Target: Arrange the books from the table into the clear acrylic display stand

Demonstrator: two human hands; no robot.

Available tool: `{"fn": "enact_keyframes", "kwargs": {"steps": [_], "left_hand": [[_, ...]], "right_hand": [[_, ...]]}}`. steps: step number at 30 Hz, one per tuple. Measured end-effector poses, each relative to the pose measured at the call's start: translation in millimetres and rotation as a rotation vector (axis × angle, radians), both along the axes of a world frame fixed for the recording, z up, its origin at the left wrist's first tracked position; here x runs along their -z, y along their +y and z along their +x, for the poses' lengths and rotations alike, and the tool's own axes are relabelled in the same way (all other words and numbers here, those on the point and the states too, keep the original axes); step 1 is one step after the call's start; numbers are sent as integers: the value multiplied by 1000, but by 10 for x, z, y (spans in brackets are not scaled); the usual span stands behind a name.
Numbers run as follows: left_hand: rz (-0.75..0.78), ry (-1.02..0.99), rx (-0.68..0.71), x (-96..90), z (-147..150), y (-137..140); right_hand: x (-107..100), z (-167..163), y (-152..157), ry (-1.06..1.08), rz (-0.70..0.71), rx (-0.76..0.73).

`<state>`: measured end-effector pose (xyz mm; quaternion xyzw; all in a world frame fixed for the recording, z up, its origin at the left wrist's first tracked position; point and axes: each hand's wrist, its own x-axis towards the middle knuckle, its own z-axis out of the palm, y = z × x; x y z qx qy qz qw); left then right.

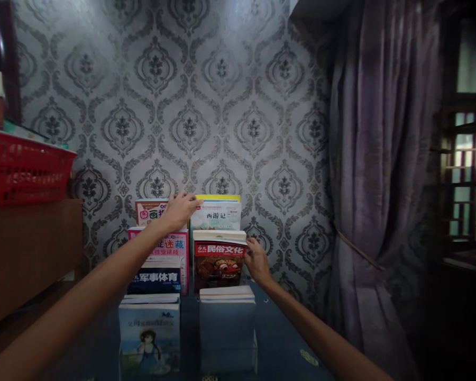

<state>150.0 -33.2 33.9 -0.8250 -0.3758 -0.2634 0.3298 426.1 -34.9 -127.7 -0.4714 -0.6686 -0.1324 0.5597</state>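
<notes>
Upright books stand in two rows, one behind another, on a dark tabletop (pixel 190 338). My left hand (pixel 180 210) reaches to the back, fingers stretched out, fingertips at the upper left corner of a white book (pixel 216 216). Behind that book shows a yellow top edge. My right hand (pixel 257 260) is closed at the right edge of a book with a red title band and a mask picture (pixel 219 270); its fingertips are partly hidden. My left forearm covers parts of a brown-edged book (pixel 143 212) and a pink book (pixel 178 242).
A navy book (pixel 158 278) and a book with a girl on its cover (pixel 148 336) stand front left. Plain-covered books (pixel 228 328) are front right, in a clear holder. A red basket (pixel 24 166) sits on a wooden cabinet (pixel 31 254); a curtain (pixel 376 159) hangs right.
</notes>
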Motion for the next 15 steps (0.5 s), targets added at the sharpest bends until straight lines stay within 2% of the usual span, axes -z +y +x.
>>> {"fn": "enact_keyframes", "kwargs": {"steps": [7,10,15], "left_hand": [[-88,-41,83,-116,-108,125],[-108,0,42,-171,-141,122],[-119,45,10,-162,-90,75]], "right_hand": [[75,5,66,1,-7,20],[119,-40,66,52,15,10],[121,-73,37,92,32,-59]]}}
